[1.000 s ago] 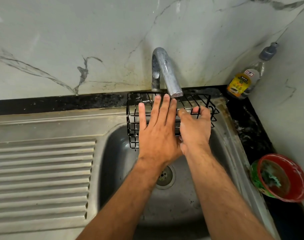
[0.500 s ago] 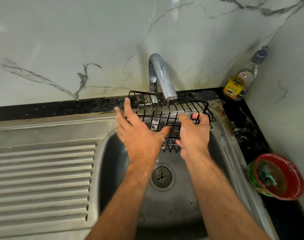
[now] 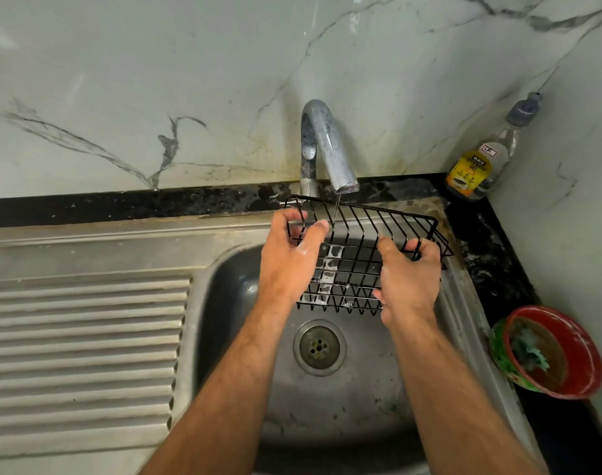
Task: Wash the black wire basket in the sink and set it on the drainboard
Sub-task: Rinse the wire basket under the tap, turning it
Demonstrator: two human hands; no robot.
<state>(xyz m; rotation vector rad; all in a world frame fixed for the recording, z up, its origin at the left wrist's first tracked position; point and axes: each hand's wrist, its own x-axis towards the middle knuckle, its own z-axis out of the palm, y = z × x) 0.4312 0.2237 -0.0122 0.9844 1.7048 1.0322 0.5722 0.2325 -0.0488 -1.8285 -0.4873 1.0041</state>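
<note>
The black wire basket is held over the steel sink, under the tap, whose thin stream falls through its wires. The left hand grips its left end; the right hand grips its right side. Soap film clings between some wires. The ribbed drainboard lies to the left. On the black worktop a dishwash gel bottle stands in the back right corner; a red bowl sits near the right edge. Marble walls surround.
</note>
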